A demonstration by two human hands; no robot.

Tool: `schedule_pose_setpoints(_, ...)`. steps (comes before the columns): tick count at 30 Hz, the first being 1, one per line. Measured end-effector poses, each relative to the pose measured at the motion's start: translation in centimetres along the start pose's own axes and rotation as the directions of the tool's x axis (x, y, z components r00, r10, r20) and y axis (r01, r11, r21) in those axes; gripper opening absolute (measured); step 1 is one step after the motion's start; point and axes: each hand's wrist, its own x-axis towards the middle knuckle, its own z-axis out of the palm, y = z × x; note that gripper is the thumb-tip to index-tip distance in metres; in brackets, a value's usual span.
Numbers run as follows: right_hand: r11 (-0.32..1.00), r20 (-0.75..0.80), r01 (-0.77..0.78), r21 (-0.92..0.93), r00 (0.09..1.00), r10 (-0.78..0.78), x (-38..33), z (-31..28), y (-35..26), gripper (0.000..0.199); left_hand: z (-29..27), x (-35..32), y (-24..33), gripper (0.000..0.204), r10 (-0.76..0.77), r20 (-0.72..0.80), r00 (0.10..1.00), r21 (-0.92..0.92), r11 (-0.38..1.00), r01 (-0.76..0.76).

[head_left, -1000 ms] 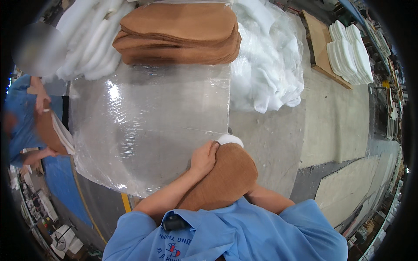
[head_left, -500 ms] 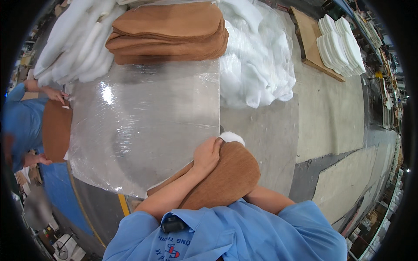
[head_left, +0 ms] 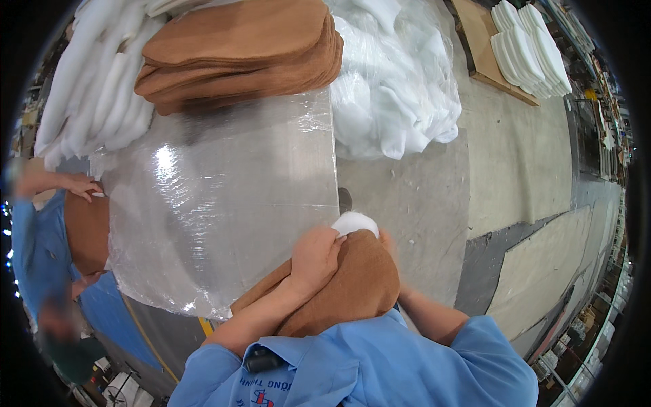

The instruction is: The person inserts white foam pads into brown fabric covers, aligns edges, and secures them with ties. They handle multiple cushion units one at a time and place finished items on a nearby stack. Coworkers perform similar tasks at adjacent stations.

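Note:
Against my body I have a brown fabric cushion cover (head_left: 352, 285), with white padding (head_left: 355, 222) showing at its far end. My left hand (head_left: 316, 252) is closed on the cover's edge beside that padding. At the cover's right side is my right hand (head_left: 386, 245), blurred and mostly hidden behind the fabric, so its fingers cannot be made out. Part of the cover lies under my left forearm, along the near corner of the plastic-wrapped table (head_left: 251, 169).
A stack of brown covers (head_left: 237, 41) lies on the table's far side, between white padding (head_left: 102, 81) and plastic-wrapped white padding (head_left: 400, 88). At the left, a co-worker handles another brown cover (head_left: 87, 230). White pads (head_left: 525, 54) sit on a board at far right.
My right hand has come up along the cover's right side and now partly shows. The left hand has shifted slightly left and nearer. The co-worker's cover has moved nearer.

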Motion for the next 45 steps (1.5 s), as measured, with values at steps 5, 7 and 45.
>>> schedule_pose_setpoints(5,0.551,0.337,0.552,-0.627,0.829,-0.447,-1.0,2.1,-10.1,0.018,-0.2,-0.3,0.7,0.007,0.129,-0.101,0.986,0.002,0.992,-0.129)
schedule_pose_setpoints(7,0.496,0.385,0.482,-0.723,0.876,-0.29,-2.6,3.1,-12.8,0.014,-0.2,-0.2,0.8,0.008,0.117,-0.107,0.987,-0.043,0.992,-0.122)
schedule_pose_setpoints(45,0.191,0.45,0.572,-0.798,0.355,0.819,-0.3,7.4,-18.4,0.032,-3.0,-4.5,4.0,0.015,0.423,-0.096,0.901,-0.095,0.897,-0.431)
